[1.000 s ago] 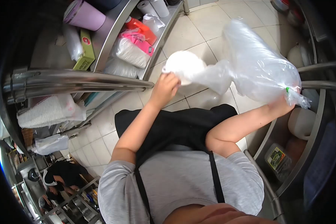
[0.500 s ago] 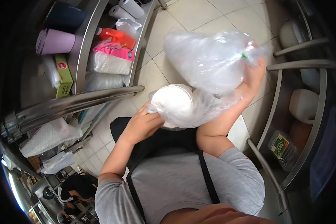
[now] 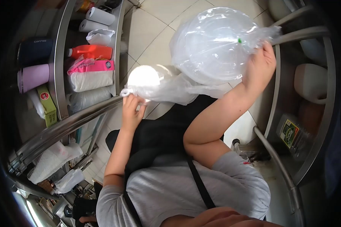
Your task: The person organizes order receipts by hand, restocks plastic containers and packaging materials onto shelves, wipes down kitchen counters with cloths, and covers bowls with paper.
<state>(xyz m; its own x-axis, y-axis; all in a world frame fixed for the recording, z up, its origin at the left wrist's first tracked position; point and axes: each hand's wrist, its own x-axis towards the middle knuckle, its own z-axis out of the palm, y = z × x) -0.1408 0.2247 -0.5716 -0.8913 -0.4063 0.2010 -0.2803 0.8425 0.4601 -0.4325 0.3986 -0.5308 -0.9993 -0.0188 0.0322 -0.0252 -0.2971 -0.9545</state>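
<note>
My right hand point(image 3: 259, 64) is closed around the gathered neck of a large clear plastic bag point(image 3: 212, 45). A green tie binds the bag near that hand, and round translucent shapes show through the film; their kind is unclear. On the left, my left hand point(image 3: 133, 111) pinches the edge of a smaller clear plastic bag point(image 3: 174, 89). Inside this bag is a white round item point(image 3: 143, 76), its flat bright face turned up. The smaller bag's loose film stretches right, below the large bag. Both bags are held above the tiled floor.
At left a metal shelf point(image 3: 60, 56) holds paper rolls point(image 3: 99, 17), a red jug point(image 3: 90, 52), a pink-and-white package point(image 3: 91, 75) and a purple cup point(image 3: 33, 77). Another rack point(image 3: 271, 109) stands at right with a white jug point(image 3: 310, 83). Part of another person point(image 3: 83, 210) shows lower left.
The large bag has swung up and away from my body. My left hand has shifted left with the smaller bag, and the two bags are farther apart. The view has turned slightly.
</note>
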